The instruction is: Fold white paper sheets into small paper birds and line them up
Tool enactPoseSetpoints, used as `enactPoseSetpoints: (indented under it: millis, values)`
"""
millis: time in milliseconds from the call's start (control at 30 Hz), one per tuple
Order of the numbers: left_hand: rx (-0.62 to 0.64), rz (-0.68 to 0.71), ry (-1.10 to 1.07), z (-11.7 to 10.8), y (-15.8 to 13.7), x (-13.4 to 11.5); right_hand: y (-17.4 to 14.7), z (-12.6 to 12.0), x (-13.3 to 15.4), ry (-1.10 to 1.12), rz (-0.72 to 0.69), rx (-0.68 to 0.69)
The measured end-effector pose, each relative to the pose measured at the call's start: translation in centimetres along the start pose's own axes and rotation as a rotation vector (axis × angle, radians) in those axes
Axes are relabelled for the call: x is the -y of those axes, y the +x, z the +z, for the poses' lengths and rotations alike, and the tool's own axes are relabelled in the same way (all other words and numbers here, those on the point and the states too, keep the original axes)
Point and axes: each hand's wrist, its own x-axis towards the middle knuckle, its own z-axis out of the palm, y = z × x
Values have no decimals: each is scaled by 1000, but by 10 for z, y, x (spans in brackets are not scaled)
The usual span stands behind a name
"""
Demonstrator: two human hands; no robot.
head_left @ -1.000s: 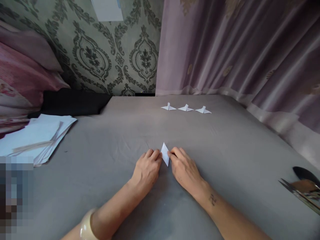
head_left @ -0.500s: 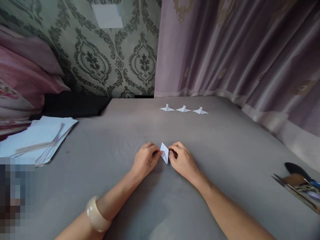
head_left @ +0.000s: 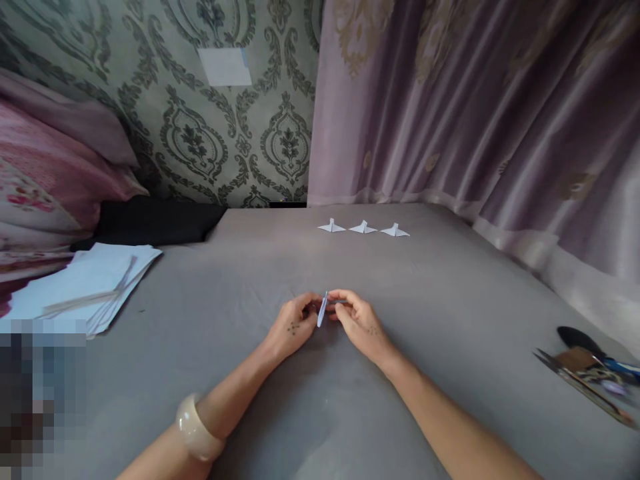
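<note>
A small white piece of folded paper stands nearly edge-on between my hands, just above the grey surface. My left hand is closed, with thumb and fingers pinching the paper from its left side. From the right, the curled fingertips of my right hand meet the paper's upper edge, while the thumb sits slightly back from it. Farther off, three white folded paper figures with spread wing-like points lie in a row.
Loose white sheets are stacked at the left beside a black cloth. Scissors and other small items, including a dark oval object, lie at the right edge. Beyond the grey-covered surface hang purple curtains.
The paper has turned from showing its diamond-shaped face to showing its thin edge. My right hand's fingers have stretched further toward it. The view has tilted up slightly.
</note>
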Motion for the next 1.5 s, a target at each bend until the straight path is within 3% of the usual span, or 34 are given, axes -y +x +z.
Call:
enactPoseSetpoints:
  millis: [67,167,333,433,533,700,833,933,1167,1500]
  values:
    - [53,-37,-228,-2,0,-2,-1,0,1,1,-79,-22]
    - [78,-125,-486,-5,1,-4,-5,-2,6,-177,-239,-64]
    - [-24,-235,-555,-5,2,-6,-10,-4,15,-323,-443,-43]
    - [-68,-273,-605,-4,2,-4,-8,-5,15,-286,-373,-181]
    - [-54,-275,-610,-3,2,-2,-4,-5,10,-146,-155,-219]
    - [-19,-257,-499,-1,3,-3,2,-4,-2,-19,31,-84]
    - [-130,-171,-217,0,2,0,3,-8,-7,-156,83,-100]
    - [-168,-51,46,-2,0,2,3,-11,-4,-342,61,-92]
    - [-21,246,383,-1,-2,6,0,-8,1,-617,-105,-62]
    - [1,268,447,-1,1,12,-8,-27,8,-674,-127,105]
